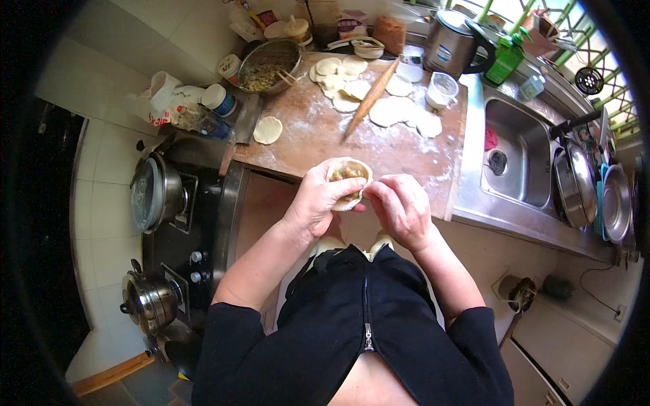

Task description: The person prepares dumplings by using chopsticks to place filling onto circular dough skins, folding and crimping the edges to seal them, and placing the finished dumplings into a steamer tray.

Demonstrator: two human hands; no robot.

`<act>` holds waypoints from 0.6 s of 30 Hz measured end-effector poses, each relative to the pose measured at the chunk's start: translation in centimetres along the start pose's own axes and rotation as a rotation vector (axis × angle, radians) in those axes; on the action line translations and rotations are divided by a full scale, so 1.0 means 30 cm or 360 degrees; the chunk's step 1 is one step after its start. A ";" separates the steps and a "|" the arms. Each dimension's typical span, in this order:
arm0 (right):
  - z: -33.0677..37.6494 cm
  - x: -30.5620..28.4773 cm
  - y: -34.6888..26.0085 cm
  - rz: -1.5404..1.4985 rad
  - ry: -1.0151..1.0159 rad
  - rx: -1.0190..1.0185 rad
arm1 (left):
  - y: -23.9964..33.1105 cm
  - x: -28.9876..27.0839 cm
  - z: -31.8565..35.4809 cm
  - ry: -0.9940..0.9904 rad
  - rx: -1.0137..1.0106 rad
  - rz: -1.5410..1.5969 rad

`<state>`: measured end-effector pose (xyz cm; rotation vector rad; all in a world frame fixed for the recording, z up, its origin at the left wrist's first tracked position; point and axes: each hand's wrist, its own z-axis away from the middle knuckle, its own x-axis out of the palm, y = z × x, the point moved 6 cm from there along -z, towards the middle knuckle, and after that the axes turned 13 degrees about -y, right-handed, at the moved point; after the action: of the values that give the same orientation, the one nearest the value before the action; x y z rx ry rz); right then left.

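Observation:
My left hand (313, 201) cups a round dough wrapper (366, 173) with chopped filling (347, 174) in its middle, and the thumb lies over the filling. At the wrapper's right edge, my right hand (405, 208) has its thumb and fingertips pinched together on the dough. Both hands are in front of the wooden board (298, 145), near its front edge. A rolling pin (371, 99) lies slantwise on the floured board among several flat dough rounds (389, 111). One separate dough round (268, 130) rests at the board's left.
A metal bowl of filling (269, 64) with chopsticks stands at the back left, beside a cleaver (245, 122). Pots (157, 193) sit on the stove at left. To the right are a small clear tub (442, 90), an electric kettle (450, 44) and a steel sink (518, 149).

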<state>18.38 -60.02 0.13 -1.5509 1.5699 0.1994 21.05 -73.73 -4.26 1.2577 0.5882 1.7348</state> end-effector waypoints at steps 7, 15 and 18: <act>0.160 -0.129 -0.009 -0.0598 0.0031 0.0600 | -0.083 0.188 0.080 -0.0079 0.0031 -0.0032; 0.222 -0.180 -0.041 -0.0288 0.0013 0.0314 | -0.127 0.252 0.097 -0.0096 -0.0089 0.0066; 0.213 -0.207 -0.071 -0.0096 -0.0019 0.0104 | -0.156 0.251 0.095 -0.0087 -0.0088 -0.0114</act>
<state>22.08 -51.75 1.49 -1.5411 1.5039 0.1227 24.75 -65.28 -3.10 1.2275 0.5434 1.6417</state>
